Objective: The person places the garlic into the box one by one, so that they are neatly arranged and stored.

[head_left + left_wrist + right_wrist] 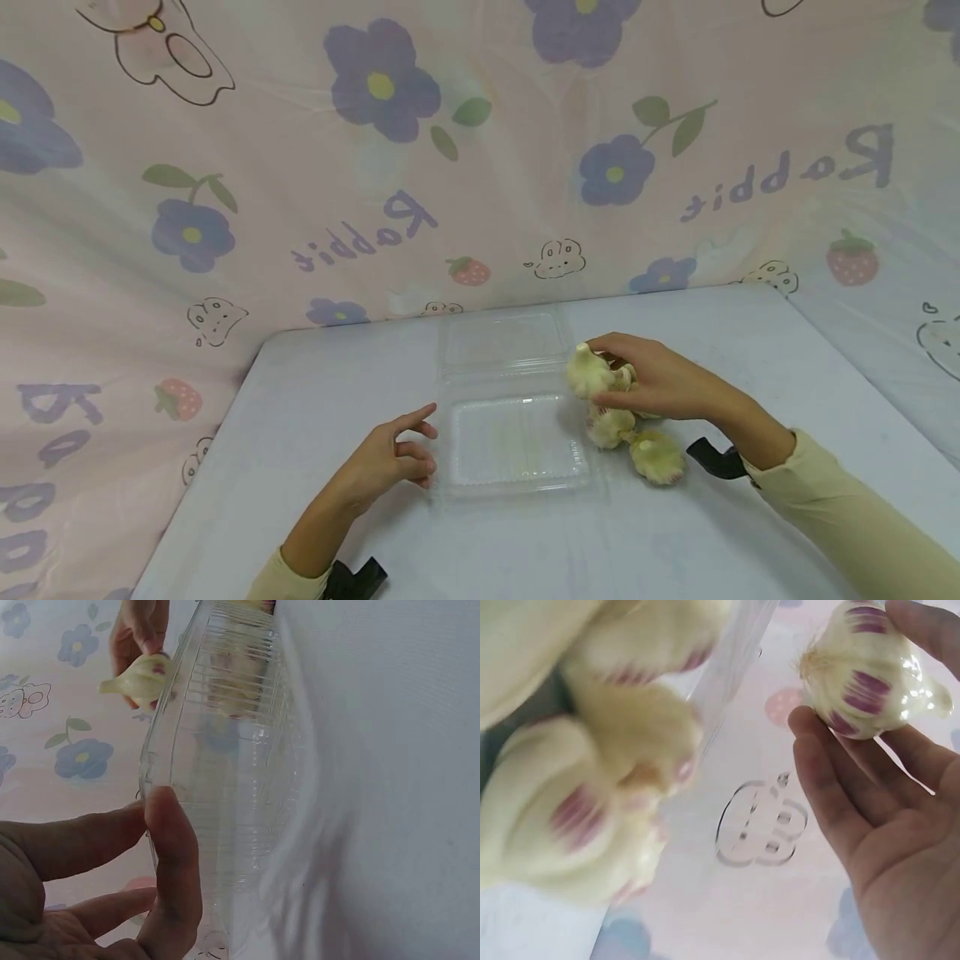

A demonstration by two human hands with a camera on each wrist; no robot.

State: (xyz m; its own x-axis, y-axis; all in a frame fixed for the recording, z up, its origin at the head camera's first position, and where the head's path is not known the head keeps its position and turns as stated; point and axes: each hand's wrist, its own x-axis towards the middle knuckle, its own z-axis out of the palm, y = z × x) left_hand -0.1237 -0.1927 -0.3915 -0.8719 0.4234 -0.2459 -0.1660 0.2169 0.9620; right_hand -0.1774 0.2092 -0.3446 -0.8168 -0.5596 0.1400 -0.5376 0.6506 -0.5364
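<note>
One garlic bulb with purple streaks is gripped between the thumb and fingers of my right hand, raised just beyond the right edge of a clear plastic container. Under and beside that hand lie several more bulbs, seen large in the right wrist view. My left hand is at the container's left edge, fingers loosely bent and holding nothing; in the left wrist view its fingertips are by the container's rim, and whether they touch it I cannot tell.
The container's clear lid lies folded back behind its base on the white table. Behind the table hangs a pink cloth printed with flowers and rabbits. A black strap piece shows at the right wrist, another at the left.
</note>
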